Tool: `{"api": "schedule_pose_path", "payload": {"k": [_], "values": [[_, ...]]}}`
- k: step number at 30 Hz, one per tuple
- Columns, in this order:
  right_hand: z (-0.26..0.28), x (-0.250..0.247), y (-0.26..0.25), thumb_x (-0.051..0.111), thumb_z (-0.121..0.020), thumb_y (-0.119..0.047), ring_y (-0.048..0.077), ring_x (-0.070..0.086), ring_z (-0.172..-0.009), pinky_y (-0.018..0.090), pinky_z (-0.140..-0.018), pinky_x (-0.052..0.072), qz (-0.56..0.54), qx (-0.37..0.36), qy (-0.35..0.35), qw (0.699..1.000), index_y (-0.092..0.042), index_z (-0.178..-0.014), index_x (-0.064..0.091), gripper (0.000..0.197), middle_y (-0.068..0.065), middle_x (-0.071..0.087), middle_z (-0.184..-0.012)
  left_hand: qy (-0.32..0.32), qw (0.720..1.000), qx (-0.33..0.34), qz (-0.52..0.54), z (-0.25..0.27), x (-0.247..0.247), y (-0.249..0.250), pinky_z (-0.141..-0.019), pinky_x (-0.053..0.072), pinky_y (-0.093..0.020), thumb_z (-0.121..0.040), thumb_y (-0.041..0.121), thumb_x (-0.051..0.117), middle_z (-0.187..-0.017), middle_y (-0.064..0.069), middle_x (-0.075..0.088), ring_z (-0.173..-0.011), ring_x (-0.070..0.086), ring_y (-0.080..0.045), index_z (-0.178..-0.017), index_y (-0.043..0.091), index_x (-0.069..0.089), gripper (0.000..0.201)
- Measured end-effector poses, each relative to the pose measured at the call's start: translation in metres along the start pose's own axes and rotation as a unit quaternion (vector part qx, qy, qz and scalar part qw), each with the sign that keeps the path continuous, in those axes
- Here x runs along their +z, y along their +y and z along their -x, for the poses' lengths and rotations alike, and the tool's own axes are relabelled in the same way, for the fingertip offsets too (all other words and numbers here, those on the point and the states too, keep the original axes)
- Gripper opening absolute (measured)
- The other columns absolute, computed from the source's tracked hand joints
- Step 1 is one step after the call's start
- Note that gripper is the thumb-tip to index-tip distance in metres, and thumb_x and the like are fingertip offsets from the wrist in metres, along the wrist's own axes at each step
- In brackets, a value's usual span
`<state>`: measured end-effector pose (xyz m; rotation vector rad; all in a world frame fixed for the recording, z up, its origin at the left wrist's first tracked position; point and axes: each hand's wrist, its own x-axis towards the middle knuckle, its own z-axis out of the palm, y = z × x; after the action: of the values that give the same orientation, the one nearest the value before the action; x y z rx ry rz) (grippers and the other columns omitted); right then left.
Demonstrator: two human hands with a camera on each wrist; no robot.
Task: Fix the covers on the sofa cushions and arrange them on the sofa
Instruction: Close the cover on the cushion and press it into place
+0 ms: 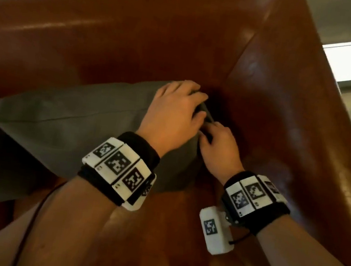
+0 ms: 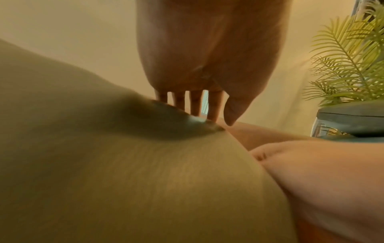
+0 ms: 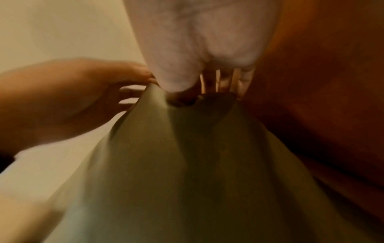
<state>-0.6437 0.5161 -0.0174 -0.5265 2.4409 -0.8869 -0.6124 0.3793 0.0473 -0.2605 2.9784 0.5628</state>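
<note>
While the grey-green cushion [image 1: 76, 123] lay on the seat of the brown leather sofa [image 1: 274, 115], close to its right arm, both hands worked at the cushion's right-hand corner. The left hand [image 1: 173, 114] rested over the top of that corner, fingers curled round the cover fabric. The right hand [image 1: 218, 145] pinched the same edge just below, thumb and fingers closed on it. A potted fern [image 2: 351, 59] stood beyond the sofa.

cushion [image 1: 63, 121] on sofa [image 1: 275, 106] seat | plant [image 2: 351, 59] seemingly beyond armrest
</note>
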Motion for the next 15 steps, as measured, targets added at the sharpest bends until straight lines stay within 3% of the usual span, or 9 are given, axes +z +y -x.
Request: {"api": "schedule_pose_path", "payload": {"k": [3,7,9,11,13,15], "values": [[0.014,0.002,0.002,0.048,-0.098,-0.028,0.028,0.045,-0.112,0.049,-0.095,0.04,0.009,-0.006,-0.023,1.0,-0.017,-0.117,0.065,0.028,0.003,0.057,-0.121,-0.068,0.994,-0.065,-0.05,-0.008,-0.008,0.002,-0.104,0.034,-0.045,-0.09,0.048,0.054,-0.136,0.0,0.047,-0.128,0.041,-0.027,-0.134,0.03,0.052,0.048],[0.013,-0.009,0.007,0.048,-0.098,-0.029,0.026,0.045,-0.108,0.049,-0.095,0.039,-0.024,-0.025,-0.017,0.999,-0.019,-0.111,0.068,0.026,0.002,0.057,-0.109,-0.113,0.985,-0.127,-0.022,0.001,-0.019,-0.001,-0.095,0.047,-0.048,-0.085,0.04,0.062,-0.126,0.001,0.05,-0.117,0.051,-0.028,-0.126,0.034,0.058,0.041],[0.003,-0.016,0.008,0.05,-0.097,-0.031,0.024,0.042,-0.107,0.042,-0.091,0.038,-0.001,-0.042,-0.033,0.999,-0.024,-0.118,0.065,0.027,-0.001,0.049,-0.105,-0.139,0.979,-0.148,-0.008,0.003,-0.026,-0.001,-0.096,0.046,-0.044,-0.086,0.035,0.064,-0.125,0.002,0.05,-0.117,0.051,-0.027,-0.123,0.035,0.06,0.037],[-0.006,-0.02,0.007,0.054,-0.094,-0.04,0.024,0.038,-0.105,0.036,-0.082,0.032,0.067,-0.06,-0.072,0.993,-0.029,-0.123,0.061,0.032,-0.003,0.037,-0.101,-0.162,0.973,-0.165,-0.008,0.0,-0.032,-0.001,-0.091,0.043,-0.033,-0.087,0.032,0.066,-0.124,0.003,0.052,-0.116,0.052,-0.023,-0.12,0.034,0.063,0.033],[-0.012,-0.02,0.005,0.056,-0.091,-0.045,0.027,0.039,-0.105,0.035,-0.078,0.028,0.123,-0.065,-0.097,0.985,-0.029,-0.116,0.065,0.031,-0.002,0.034,-0.098,-0.183,0.967,-0.175,0.0,-0.006,-0.035,0.001,-0.083,0.037,-0.025,-0.087,0.03,0.069,-0.117,0.005,0.054,-0.107,0.053,-0.016,-0.115,0.032,0.067,0.028],[-0.015,-0.018,0.002,0.058,-0.09,-0.043,0.029,0.041,-0.107,0.037,-0.079,0.029,0.139,-0.064,-0.105,0.983,-0.024,-0.108,0.069,0.028,0.002,0.041,-0.1,-0.201,0.961,-0.188,0.013,-0.013,-0.037,0.004,-0.078,0.036,-0.024,-0.086,0.026,0.071,-0.107,0.008,0.056,-0.095,0.051,-0.01,-0.103,0.032,0.069,0.018]]}}
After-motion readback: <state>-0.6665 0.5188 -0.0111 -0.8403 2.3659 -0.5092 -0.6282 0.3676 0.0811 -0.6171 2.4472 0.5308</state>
